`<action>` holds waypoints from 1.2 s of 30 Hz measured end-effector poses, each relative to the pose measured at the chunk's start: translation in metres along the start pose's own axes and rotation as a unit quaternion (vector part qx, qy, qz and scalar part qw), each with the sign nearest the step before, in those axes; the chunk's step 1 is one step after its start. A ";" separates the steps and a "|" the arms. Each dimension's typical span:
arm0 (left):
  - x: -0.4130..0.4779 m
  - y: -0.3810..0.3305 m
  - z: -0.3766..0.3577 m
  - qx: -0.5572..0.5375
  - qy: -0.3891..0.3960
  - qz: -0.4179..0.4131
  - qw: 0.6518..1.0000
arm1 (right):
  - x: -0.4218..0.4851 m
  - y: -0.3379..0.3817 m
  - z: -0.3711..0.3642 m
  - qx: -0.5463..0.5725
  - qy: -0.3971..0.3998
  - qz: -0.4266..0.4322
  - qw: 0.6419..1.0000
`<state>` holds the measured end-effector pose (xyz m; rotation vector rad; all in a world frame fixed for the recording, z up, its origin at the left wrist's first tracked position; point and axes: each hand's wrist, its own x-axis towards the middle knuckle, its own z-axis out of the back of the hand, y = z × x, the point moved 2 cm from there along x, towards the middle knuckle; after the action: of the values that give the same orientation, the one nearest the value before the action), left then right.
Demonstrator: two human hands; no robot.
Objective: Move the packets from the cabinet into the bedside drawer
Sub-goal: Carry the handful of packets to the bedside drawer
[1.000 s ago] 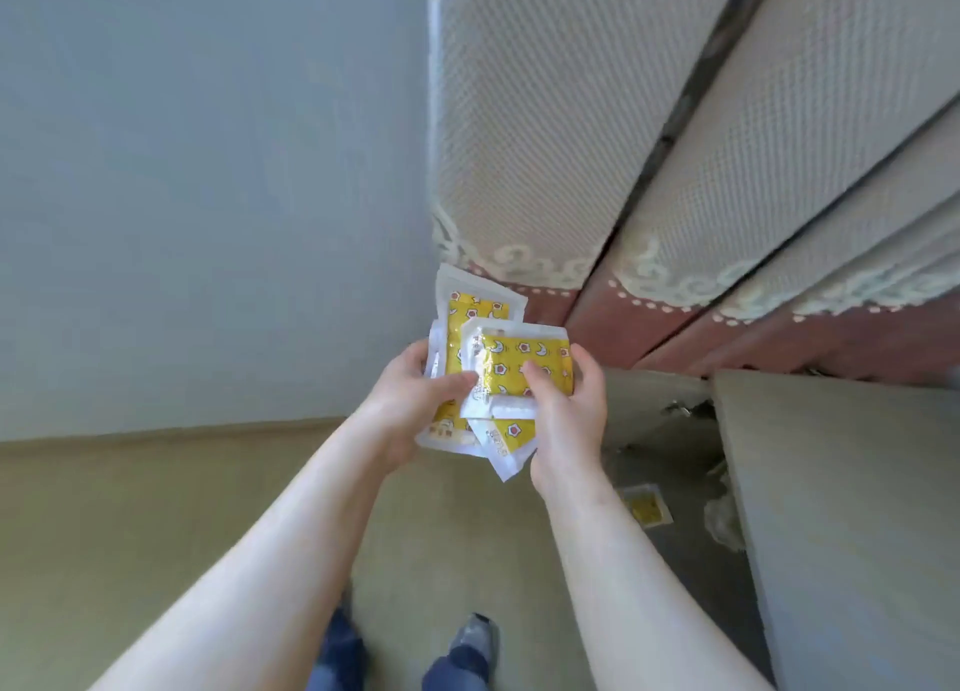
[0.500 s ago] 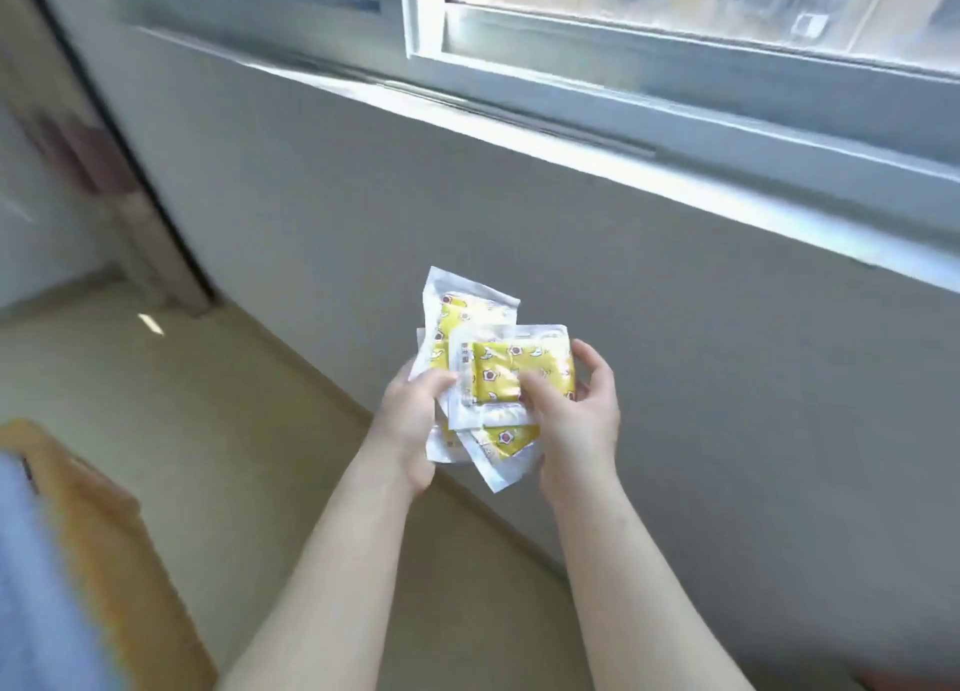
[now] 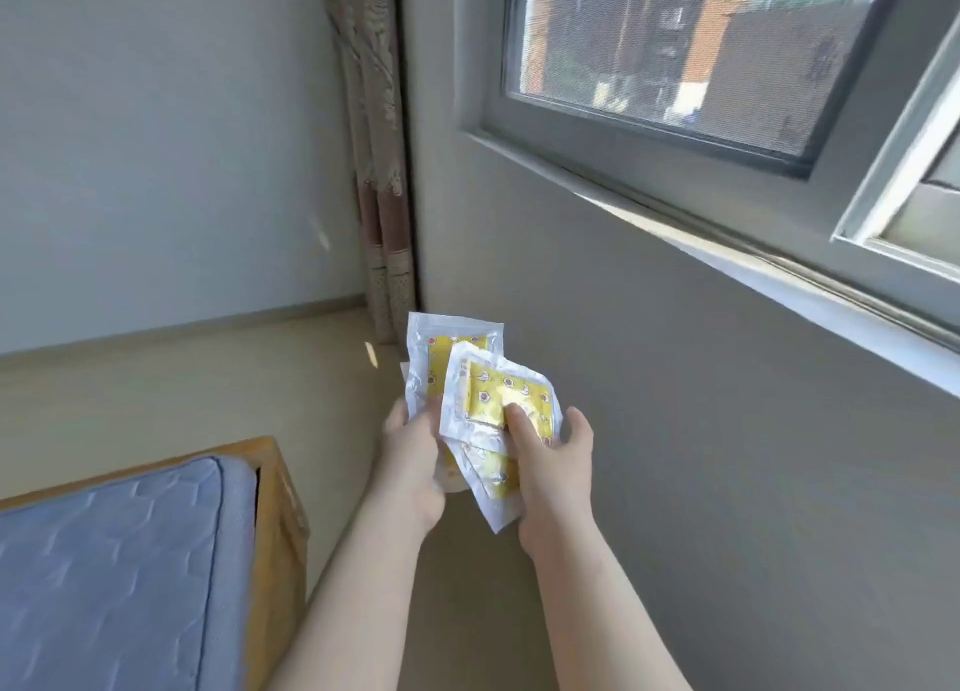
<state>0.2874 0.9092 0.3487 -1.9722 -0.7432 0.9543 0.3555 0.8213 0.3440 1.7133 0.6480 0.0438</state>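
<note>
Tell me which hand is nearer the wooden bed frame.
Left. The left hand grips the packets on the side toward the bed frame; the right hand holds them on the far side, toward the wall under the window.

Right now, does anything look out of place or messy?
Only the yellow packets: they sit in a loose, crooked stack, held by the left hand and right hand. Nothing looks spilled or broken.
</note>
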 end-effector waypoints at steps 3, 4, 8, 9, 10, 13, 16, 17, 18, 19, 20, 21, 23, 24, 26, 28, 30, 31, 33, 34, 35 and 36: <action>0.039 -0.030 0.023 -0.009 -0.022 -0.015 1.000 | 0.036 -0.003 -0.051 -0.009 0.040 -0.023 0.999; 0.054 -0.040 0.032 -0.012 -0.028 -0.020 0.999 | 0.048 -0.002 -0.068 -0.012 0.052 -0.019 0.998; 0.119 -0.079 0.061 -0.032 -0.033 -0.055 0.997 | 0.107 0.007 -0.136 -0.012 0.080 0.015 0.997; 0.137 -0.089 0.062 -0.035 -0.033 -0.061 0.997 | 0.126 0.010 -0.154 -0.006 0.084 0.019 0.996; 0.155 -0.098 0.061 -0.038 -0.030 -0.065 0.997 | 0.145 0.014 -0.171 -0.003 0.087 0.024 0.996; 0.205 -0.132 0.056 -0.046 -0.035 -0.088 0.994 | 0.198 0.024 -0.227 -0.006 0.098 0.043 0.994; 0.245 -0.169 0.077 -0.066 -0.089 -0.126 0.986 | 0.232 0.016 -0.294 -0.026 0.137 0.056 0.989; 0.256 -0.179 0.088 -0.069 -0.113 -0.132 0.982 | 0.238 0.011 -0.317 -0.032 0.151 0.048 0.987; 0.267 -0.188 0.101 -0.072 -0.136 -0.135 0.979 | 0.243 0.006 -0.339 -0.037 0.165 0.040 0.985; 0.279 -0.197 0.114 -0.074 -0.157 -0.137 0.975 | 0.249 0.000 -0.360 -0.042 0.178 0.033 0.983; 0.291 -0.207 0.126 -0.079 -0.177 -0.141 0.971 | 0.255 -0.004 -0.380 -0.047 0.191 0.028 0.980; 0.305 -0.217 0.139 -0.085 -0.197 -0.145 0.966 | 0.262 -0.007 -0.401 -0.052 0.206 0.024 0.977; 0.333 -0.238 0.163 -0.092 -0.231 -0.153 0.956 | 0.277 -0.012 -0.442 -0.059 0.231 0.010 0.971; 0.348 -0.250 0.175 -0.092 -0.248 -0.157 0.952 | 0.283 -0.015 -0.463 -0.061 0.239 0.003 0.969; 0.376 -0.277 0.202 -0.098 -0.284 -0.169 0.939 | 0.293 -0.019 -0.507 -0.063 0.259 -0.005 0.964; 0.406 -0.308 0.230 -0.118 -0.322 -0.181 0.922 | 0.302 -0.024 -0.553 -0.069 0.275 -0.007 0.959; 0.435 -0.342 0.256 -0.131 -0.350 -0.197 0.906 | 0.310 -0.025 -0.599 -0.071 0.288 -0.012 0.955; 0.449 -0.358 0.268 -0.132 -0.358 -0.208 0.901 | 0.315 -0.025 -0.621 -0.068 0.295 -0.015 0.953; 0.478 -0.386 0.288 -0.140 -0.372 -0.224 0.890 | 0.325 -0.025 -0.661 -0.056 0.302 -0.030 0.951; 0.491 -0.397 0.297 -0.146 -0.380 -0.229 0.884 | 0.331 -0.027 -0.678 -0.050 0.305 -0.045 0.950; 0.505 -0.407 0.305 -0.153 -0.386 -0.236 0.879 | 0.337 -0.030 -0.694 -0.042 0.311 -0.063 0.947; 0.517 -0.417 0.312 -0.162 -0.389 -0.246 0.873 | 0.343 -0.032 -0.710 -0.033 0.322 -0.080 0.943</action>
<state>0.2452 1.6406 0.3990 -1.4705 -1.8594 1.3574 0.3690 1.6089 0.3899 1.5658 1.2506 0.5224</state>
